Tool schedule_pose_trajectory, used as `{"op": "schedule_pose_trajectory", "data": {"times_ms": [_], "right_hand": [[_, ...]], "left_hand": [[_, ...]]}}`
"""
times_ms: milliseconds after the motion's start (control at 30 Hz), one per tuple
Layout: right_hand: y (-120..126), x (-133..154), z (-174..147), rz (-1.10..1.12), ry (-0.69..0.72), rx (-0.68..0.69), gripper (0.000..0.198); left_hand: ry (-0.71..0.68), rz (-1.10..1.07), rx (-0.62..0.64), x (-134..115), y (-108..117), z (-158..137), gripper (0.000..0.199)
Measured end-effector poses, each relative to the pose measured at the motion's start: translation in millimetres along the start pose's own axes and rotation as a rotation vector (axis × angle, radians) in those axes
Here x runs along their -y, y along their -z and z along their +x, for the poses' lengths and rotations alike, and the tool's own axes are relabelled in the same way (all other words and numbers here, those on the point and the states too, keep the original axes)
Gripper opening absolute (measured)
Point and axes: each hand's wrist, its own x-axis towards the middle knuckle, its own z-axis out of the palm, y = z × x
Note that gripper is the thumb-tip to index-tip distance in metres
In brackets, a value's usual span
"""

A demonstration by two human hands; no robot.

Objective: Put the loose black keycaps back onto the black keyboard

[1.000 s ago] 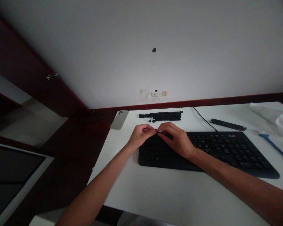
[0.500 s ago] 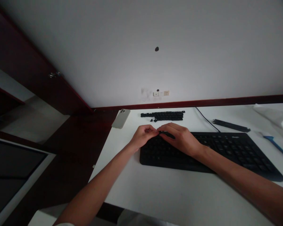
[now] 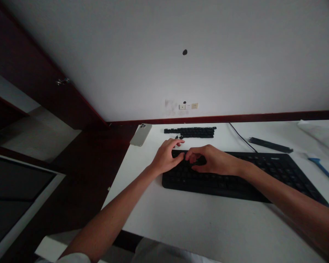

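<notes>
A black keyboard (image 3: 276,166) lies on the white table. Over its upper left corner is my left hand (image 3: 164,157), its index finger stretched out and the thumb apart from it, the thumb tip at the keys. My right hand (image 3: 215,160) hovers over the left half of the keyboard with curled fingers and a gap between them and the thumb. Neither hand visibly holds anything. Beyond them, rows of black keycaps (image 3: 197,132) lie on the table, with a couple of loose keycaps (image 3: 181,137) just in front, close to my left fingertips.
A phone (image 3: 141,135) lies at the table's left edge. Behind the keyboard run its cable (image 3: 242,137) and a long black strip (image 3: 271,144). On the right are a blue tool (image 3: 323,170) and a white bag (image 3: 320,135). The wall stands just beyond the table.
My hands, fingertips together at the keyboard's upper left before, have come slightly apart. The left fingers have opened out; the right hand has turned and its fingers are curled with the thumb lower.
</notes>
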Motion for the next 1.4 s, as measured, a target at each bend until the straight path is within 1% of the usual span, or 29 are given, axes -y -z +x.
{"op": "schedule_pose_trajectory", "data": {"times_ms": [133, 367, 467, 633, 800, 1133, 1233, 1333, 1400], "right_hand": [[-1, 3, -1, -0.053, -0.002, 0.042, 0.019], [-2, 6, -2, -0.084, -0.001, 0.060, 0.017], [-3, 6, -2, -0.088, -0.012, 0.053, 0.017], [-6, 4, -1, -0.134, -0.023, 0.049, 0.013], [-7, 4, -1, -0.158, -0.021, 0.048, 0.011], [0, 3, -2, -0.156, 0.000, 0.080, 0.011], [3, -3, -1, -0.147, 0.002, -0.017, 0.012], [6, -9, 1, -0.169, -0.038, -0.145, 0.020], [6, -12, 2, -0.169, -0.061, -0.170, 0.027]], "left_hand": [[-0.041, 0.001, 0.127, 2, -3, -2, 0.054], [-0.049, 0.045, 0.269, -2, 4, -3, 0.071], [-0.046, 0.047, 0.309, -3, 7, -3, 0.074], [-0.049, 0.071, 0.329, -3, 6, -2, 0.074], [-0.059, 0.076, 0.322, -1, 5, -3, 0.073], [-0.069, 0.130, 0.324, -1, 3, -4, 0.071], [-0.068, 0.159, 0.313, -2, 2, -4, 0.069], [-0.061, 0.190, 0.312, -5, 1, -4, 0.073], [-0.055, 0.212, 0.305, -7, -1, -4, 0.074]]}}
